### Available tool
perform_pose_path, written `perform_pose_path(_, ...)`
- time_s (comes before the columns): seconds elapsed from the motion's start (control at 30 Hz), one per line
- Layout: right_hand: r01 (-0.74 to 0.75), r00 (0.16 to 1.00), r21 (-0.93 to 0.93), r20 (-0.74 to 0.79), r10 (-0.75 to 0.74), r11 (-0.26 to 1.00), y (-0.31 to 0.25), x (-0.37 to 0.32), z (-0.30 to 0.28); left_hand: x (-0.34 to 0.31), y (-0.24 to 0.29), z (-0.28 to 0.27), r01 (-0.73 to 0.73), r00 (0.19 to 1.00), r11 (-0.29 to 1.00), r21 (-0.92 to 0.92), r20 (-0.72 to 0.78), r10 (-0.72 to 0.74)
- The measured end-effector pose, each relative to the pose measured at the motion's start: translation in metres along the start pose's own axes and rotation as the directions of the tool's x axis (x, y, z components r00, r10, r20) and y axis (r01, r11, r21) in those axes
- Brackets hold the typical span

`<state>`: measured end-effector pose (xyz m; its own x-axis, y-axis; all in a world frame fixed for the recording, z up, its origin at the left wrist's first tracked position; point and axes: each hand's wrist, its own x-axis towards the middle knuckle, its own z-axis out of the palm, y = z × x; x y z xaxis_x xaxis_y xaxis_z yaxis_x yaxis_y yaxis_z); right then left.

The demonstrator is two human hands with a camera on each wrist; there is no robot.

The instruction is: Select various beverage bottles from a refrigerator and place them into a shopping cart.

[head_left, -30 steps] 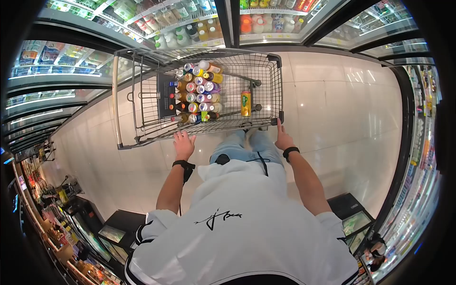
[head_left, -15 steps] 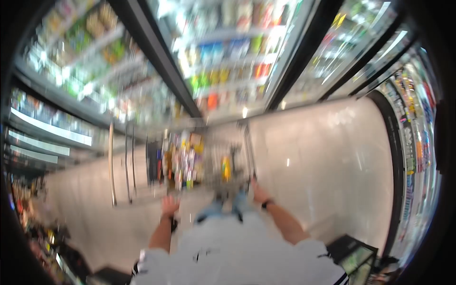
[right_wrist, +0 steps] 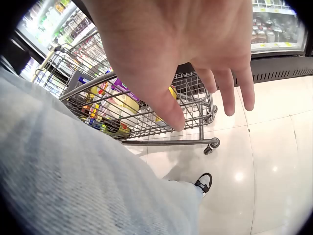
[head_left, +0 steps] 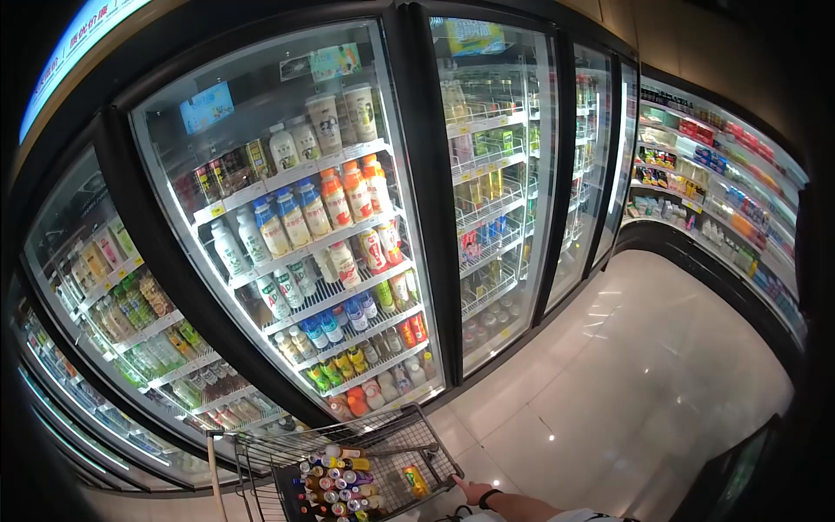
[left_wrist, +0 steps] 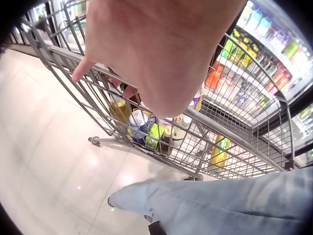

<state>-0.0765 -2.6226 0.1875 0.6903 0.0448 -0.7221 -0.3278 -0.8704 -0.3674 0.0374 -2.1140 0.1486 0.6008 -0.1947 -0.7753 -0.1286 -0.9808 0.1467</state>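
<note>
A wire shopping cart (head_left: pixel 252 448) stands at the bottom of the head view, in front of glass-door drink fridges (head_left: pixel 304 244). Inside it lie several cans and bottles (head_left: pixel 339 487) and a yellow bottle (head_left: pixel 416 480). My right hand (head_left: pixel 468 491) touches the cart's rear right corner with straight fingers. In the right wrist view that hand (right_wrist: pixel 195 49) is spread open just over the cart's rim (right_wrist: pixel 93 83). My left hand (left_wrist: pixel 156 54) hovers at the cart's rear bar (left_wrist: pixel 234 142), thumb stuck out, its fingers hidden. The head view does not show it.
Fridge doors (head_left: pixel 496 191) full of bottled drinks line the left and the far side. Open shelves (head_left: pixel 722 183) curve along the right. Pale glossy floor tiles (head_left: pixel 652 374) stretch to the right of the cart. My jeans leg (left_wrist: pixel 220 200) and shoe (right_wrist: pixel 205 182) are behind the cart.
The head view has swung up from the cart and my arms to the fridge doors. The cart now sits at the bottom edge, and my left hand has dropped out of that view.
</note>
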Motion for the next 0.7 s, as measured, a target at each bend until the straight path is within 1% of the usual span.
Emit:
perform_pose_path(0.07,0.003,1.0,-0.004,-0.02,-0.003,1.0,0.012,0.003,-0.005,0.002,0.018,-0.005,0.017,0.999,0.997,-0.072,0.031,-0.015)
perform_pose_path(0.17,0.011,1.0,-0.013,-0.013,-0.011,1.0,0.022,0.013,-0.009,-0.01,0.028,-0.007,0.073,0.994,0.982,-0.175,0.094,-0.057)
perform_pose_path(0.23,-0.01,0.994,-0.002,-0.108,0.009,1.0,0.031,0.018,-0.007,-0.022,0.033,-0.005,0.117,0.986,0.964,-0.239,0.143,-0.084)
perform_pose_path(0.27,0.003,0.992,0.015,-0.128,-0.001,1.0,0.035,0.022,-0.006,-0.026,0.037,-0.004,0.137,0.981,0.953,-0.271,0.167,-0.094)
perform_pose_path(0.37,-0.044,0.991,0.018,-0.127,0.046,0.999,0.041,0.031,-0.01,-0.028,0.044,-0.005,0.194,0.965,0.915,-0.353,0.238,-0.113)
perform_pose_path(0.4,-0.046,0.994,0.035,-0.101,0.049,0.998,0.039,0.029,-0.007,-0.029,0.043,-0.005,0.216,0.957,0.901,-0.376,0.263,-0.119)
perform_pose_path(0.43,-0.05,0.994,0.045,-0.095,0.054,0.998,0.04,0.027,-0.009,-0.024,0.042,-0.002,0.22,0.955,0.904,-0.366,0.271,-0.122)
perform_pose_path(0.47,-0.074,0.988,0.038,-0.134,0.079,0.997,0.047,0.028,-0.022,-0.009,0.048,0.001,0.165,0.978,0.908,-0.386,0.182,-0.1)
perform_pose_path(0.5,-0.099,0.982,0.041,-0.16,0.105,0.994,0.048,0.03,-0.024,-0.019,0.055,-0.002,0.12,0.991,0.912,-0.393,0.103,-0.086)
perform_pose_path(0.53,-0.128,0.976,0.027,-0.173,0.13,0.991,0.048,0.034,-0.026,-0.046,0.082,-0.028,0.131,0.989,0.914,-0.383,0.115,-0.093)
perform_pose_path(0.57,-0.16,0.97,0.015,-0.185,0.16,0.987,0.047,0.034,-0.029,-0.07,0.101,-0.05,0.3,0.953,0.815,-0.496,0.19,-0.235)
perform_pose_path(0.6,-0.17,0.969,0.025,-0.176,0.172,0.985,0.046,0.035,-0.034,-0.038,0.074,-0.022,-0.071,0.979,0.974,-0.217,-0.204,0.026)
perform_pose_path(0.63,-0.198,0.965,-0.008,-0.175,0.193,0.98,0.046,0.035,-0.037,-0.037,0.074,-0.02,-0.075,0.981,0.975,-0.21,-0.19,0.034)
perform_pose_path(0.67,-0.222,0.961,-0.041,-0.178,0.212,0.974,0.044,0.033,-0.043,-0.035,0.077,-0.021,-0.107,0.97,0.992,-0.071,-0.226,0.089)
perform_pose_path(0.7,-0.228,0.959,-0.029,-0.177,0.219,0.973,0.042,0.03,-0.05,-0.032,0.079,-0.026,-0.132,0.955,0.988,0.074,-0.259,0.147)
